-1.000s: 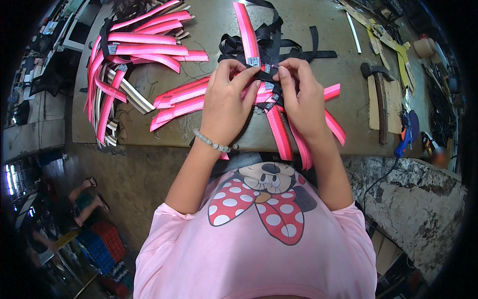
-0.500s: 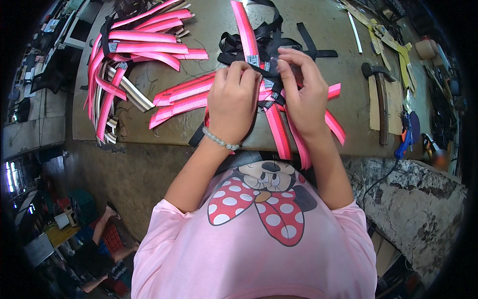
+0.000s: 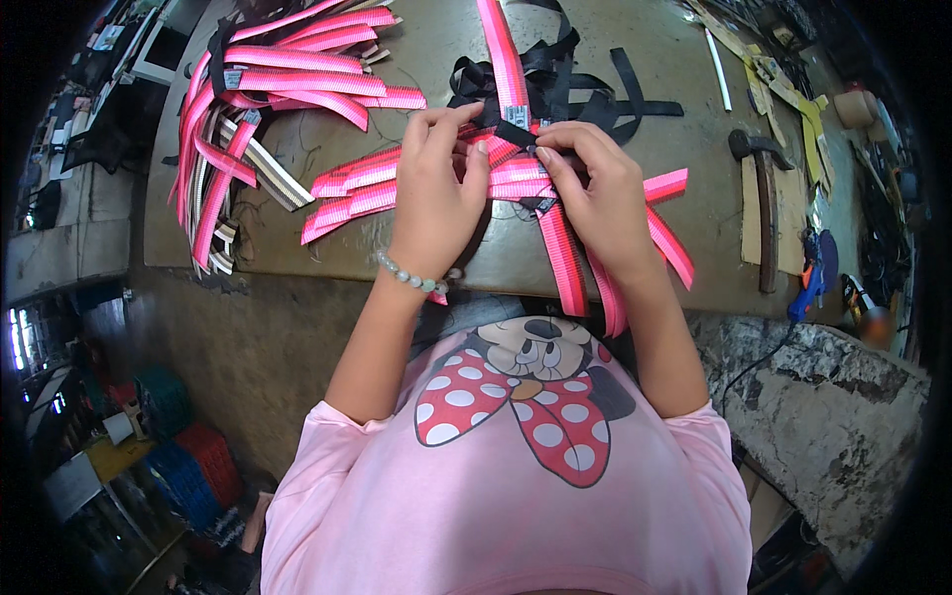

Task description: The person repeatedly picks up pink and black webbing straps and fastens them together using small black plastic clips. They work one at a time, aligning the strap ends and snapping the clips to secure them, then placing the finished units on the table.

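A bundle of pink-and-red webbing straps [image 3: 367, 188] lies spread on the table in front of me, with small labels and black bands across its middle. My right hand [image 3: 603, 198] pinches a short black strap [image 3: 514, 135] between thumb and fingertips at the bundle's centre. On the other side, my left hand [image 3: 441, 193] rests over the pink straps, its thumb apart from the bent fingers. What lies beneath its palm is hidden. Just beyond both hands is a tangle of black webbing [image 3: 595, 84], and one pink strap [image 3: 504, 59] runs away from me beside it.
At the left lies another heap of pink and striped straps [image 3: 297, 79]. A hammer [image 3: 764, 198] lies on cardboard at the right, near a blue glue gun [image 3: 815, 278] with a cord. A white stick [image 3: 718, 69] and a tape roll [image 3: 855, 109] are farther back.
My left hand has moved slightly left and its thumb has opened away from the fingers. My right hand's fingers have closed onto the black strap. The black webbing has shifted a little right.
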The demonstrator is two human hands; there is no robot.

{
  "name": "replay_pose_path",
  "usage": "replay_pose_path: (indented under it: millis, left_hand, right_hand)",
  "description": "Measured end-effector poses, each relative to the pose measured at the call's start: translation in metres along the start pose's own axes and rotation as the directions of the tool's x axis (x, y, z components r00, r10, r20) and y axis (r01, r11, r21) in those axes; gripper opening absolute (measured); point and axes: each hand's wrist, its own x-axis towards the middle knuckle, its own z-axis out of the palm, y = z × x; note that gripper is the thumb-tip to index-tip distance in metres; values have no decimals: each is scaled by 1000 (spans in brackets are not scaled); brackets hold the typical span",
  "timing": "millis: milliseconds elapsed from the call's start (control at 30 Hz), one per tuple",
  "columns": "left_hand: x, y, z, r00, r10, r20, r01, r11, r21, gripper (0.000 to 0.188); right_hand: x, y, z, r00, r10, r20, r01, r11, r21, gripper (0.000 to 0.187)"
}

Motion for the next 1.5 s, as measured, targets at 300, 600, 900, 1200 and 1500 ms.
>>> replay_pose_path:
  millis: [300, 600, 900, 1200, 1500]
  left_hand:
    - [1, 0, -3, 997, -64, 32, 65, 997, -36, 22]
    - [-3, -2, 0, 997, -26, -74, 22, 998, -52, 13]
    - [-3, 8, -21, 996, -37, -76, 38, 999, 10, 14]
    - [-51, 54, -182, 827, -552, -105, 301, 278, 912, 18]
    - [75, 3, -27, 741, 389, 547, -639, 659, 397, 44]
  right_hand:
    - [8, -13, 6, 991, 79, -110, -60, 985, 163, 11]
    - [13, -5, 21, 995, -88, -42, 87, 996, -20, 12]
    - [10, -8, 13, 989, -38, -145, 36, 999, -13, 12]
    - [-43, 18, -77, 835, 419, -357, -348, 904, 246, 18]
    - [-60, 51, -82, 836, 428, -342, -333, 893, 304, 17]
